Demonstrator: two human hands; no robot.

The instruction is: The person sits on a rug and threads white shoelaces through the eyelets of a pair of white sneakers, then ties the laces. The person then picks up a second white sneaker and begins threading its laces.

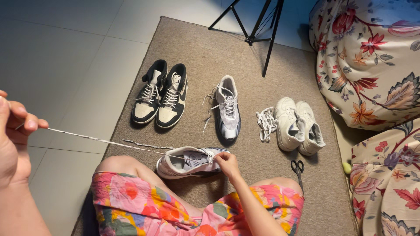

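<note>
A white and grey running shoe (188, 161) lies on its side across my lap, toe to the right. My right hand (227, 163) pinches the shoe at its laces near the toe end. My left hand (15, 137) is raised at the far left, fingers pinched on the end of a white lace (98, 140) that stretches taut from the shoe. A second loose lace end trails on the rug beside it. My legs in floral shorts frame the shoe.
On the brown rug (201, 52) stand a black and cream high-top pair (162, 94), the matching grey shoe (228, 107), a white pair (299, 125), a bundle of loose laces (266, 123) and scissors (298, 168). A tripod (262, 26) stands behind; floral cushions (372, 57) sit right.
</note>
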